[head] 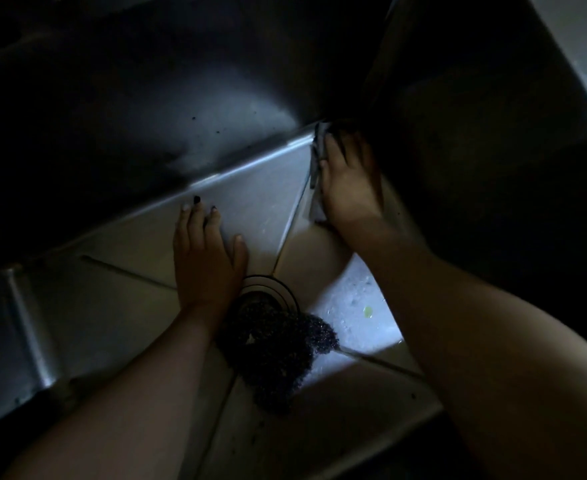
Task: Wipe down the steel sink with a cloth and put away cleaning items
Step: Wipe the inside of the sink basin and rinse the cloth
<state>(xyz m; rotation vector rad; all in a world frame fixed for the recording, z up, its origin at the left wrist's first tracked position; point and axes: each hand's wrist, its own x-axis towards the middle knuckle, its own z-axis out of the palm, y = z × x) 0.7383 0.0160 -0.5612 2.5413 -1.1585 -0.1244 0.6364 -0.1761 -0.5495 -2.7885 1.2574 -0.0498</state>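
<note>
1. Sink [267,202]: steel, dimly lit, fills the view; floor creases run to the drain [271,284].
2. Scourer [274,344]: dark wire wad, partly over the drain.
3. Left hand [205,261]: flat on sink floor beside drain, fingers straight, holding nothing.
4. Right hand [347,181]: fingers laid flat, pressing cloth [316,157].
5. Cloth: grey, in far right corner, against the wall.

It looked like a dim kitchen, shown by a steel sink [257,209] with a round drain [278,285], a dark wire scouring pad [274,348] and a small green scrap [367,311] on its wet floor.
</note>
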